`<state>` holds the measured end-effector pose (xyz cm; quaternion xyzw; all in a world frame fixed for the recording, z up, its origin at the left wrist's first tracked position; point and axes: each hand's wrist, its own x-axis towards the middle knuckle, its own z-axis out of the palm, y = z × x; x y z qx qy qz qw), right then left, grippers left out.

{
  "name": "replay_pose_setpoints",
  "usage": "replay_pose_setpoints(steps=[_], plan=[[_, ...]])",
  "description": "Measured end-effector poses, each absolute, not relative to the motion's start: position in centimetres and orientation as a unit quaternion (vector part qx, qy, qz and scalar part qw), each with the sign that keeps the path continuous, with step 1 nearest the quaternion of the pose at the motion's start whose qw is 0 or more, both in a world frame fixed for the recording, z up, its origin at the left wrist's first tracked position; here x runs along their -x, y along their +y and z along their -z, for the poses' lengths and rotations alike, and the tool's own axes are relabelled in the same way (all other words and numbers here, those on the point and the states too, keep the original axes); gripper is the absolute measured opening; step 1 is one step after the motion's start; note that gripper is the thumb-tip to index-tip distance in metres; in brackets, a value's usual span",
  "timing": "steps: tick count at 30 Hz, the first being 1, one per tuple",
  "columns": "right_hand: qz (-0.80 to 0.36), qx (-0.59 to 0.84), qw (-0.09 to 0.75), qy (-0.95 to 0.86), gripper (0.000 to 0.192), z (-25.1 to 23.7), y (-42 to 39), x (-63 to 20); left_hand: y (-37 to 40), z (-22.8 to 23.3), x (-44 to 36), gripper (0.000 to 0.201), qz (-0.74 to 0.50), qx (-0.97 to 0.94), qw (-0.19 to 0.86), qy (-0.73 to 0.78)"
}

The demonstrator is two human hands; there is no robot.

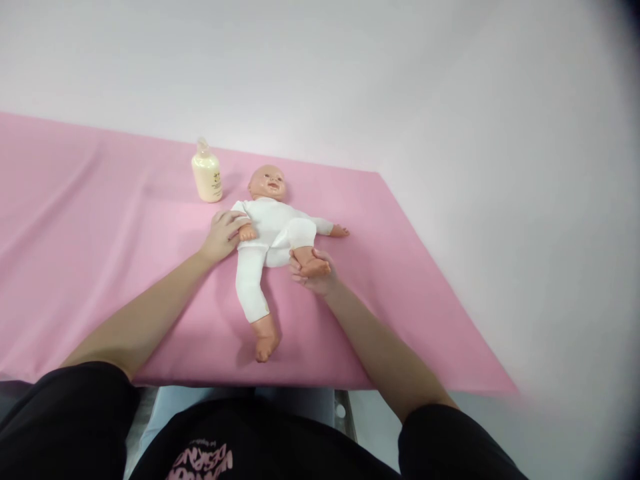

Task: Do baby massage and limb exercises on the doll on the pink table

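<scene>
— Right hand (313,273) has its grip closed around the bent foot of the plastic baby doll in the white suit (273,230), which lies face-up on the pink-covered table (100,220); left hand (223,235) lies flat at its arm, clamping nothing.

— Risk?

— Pull that leg hard and the doll may slide — maybe into the cream lotion bottle (207,175) near its head.
</scene>
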<state>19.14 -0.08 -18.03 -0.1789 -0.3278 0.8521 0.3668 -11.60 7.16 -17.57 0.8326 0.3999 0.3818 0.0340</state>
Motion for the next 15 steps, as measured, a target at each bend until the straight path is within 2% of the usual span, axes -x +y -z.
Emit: replay_pose_setpoints(steps=[4,10,13,15], plan=[[-0.854,0.182,0.372,-0.314,0.036,17.4,-0.2,-18.8,7.2,17.7,11.5,0.034,-0.379,-0.831,0.036,0.407],[-0.845,0.164,0.351,-0.37,0.045,17.9,-0.5,-19.1,7.3,17.8,11.2,0.031,-0.418,-0.802,0.05,0.424],[-0.837,0.148,0.301,-0.433,0.049,18.4,-1.0,-19.5,7.3,17.8,11.3,0.03,-0.442,-0.784,0.059,0.432],[-0.847,0.131,0.223,-0.464,0.052,18.6,-1.3,-19.7,7.4,17.7,11.5,0.029,-0.462,-0.766,0.072,0.44]])
